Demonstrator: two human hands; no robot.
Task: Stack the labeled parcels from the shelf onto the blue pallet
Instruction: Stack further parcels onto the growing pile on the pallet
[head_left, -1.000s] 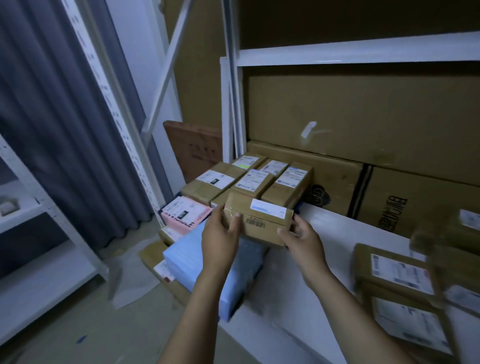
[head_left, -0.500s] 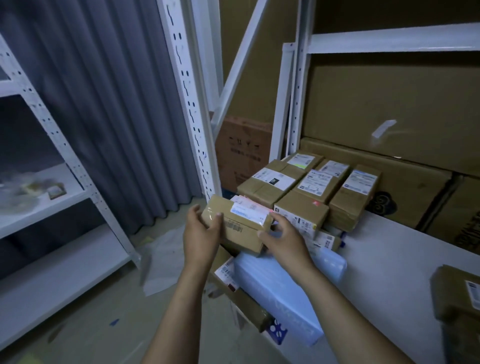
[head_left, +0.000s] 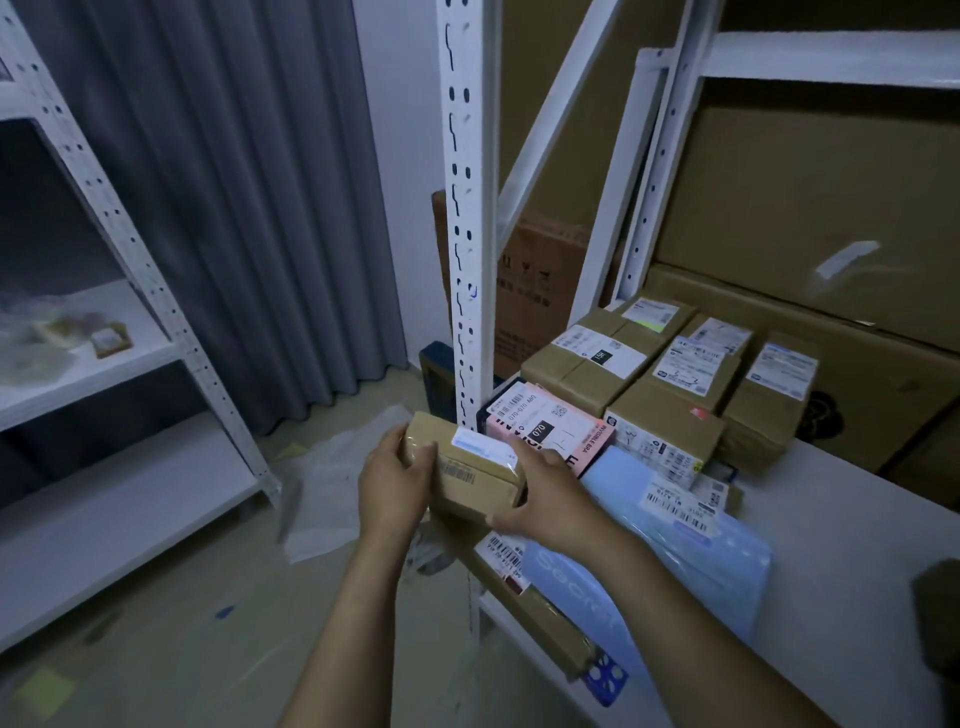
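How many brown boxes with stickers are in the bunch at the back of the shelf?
5: two at the rear, one on the left, one in the middle, one on the right. Others may hide behind.

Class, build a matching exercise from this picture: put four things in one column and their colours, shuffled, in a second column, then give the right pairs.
Things:
1. held parcel
2. curtain
3. shelf upright
4. flat package with "070" label

Colours:
A. white
B. pink
C. brown
D. grey

Pairs: 1-C, 2-D, 3-A, 4-B
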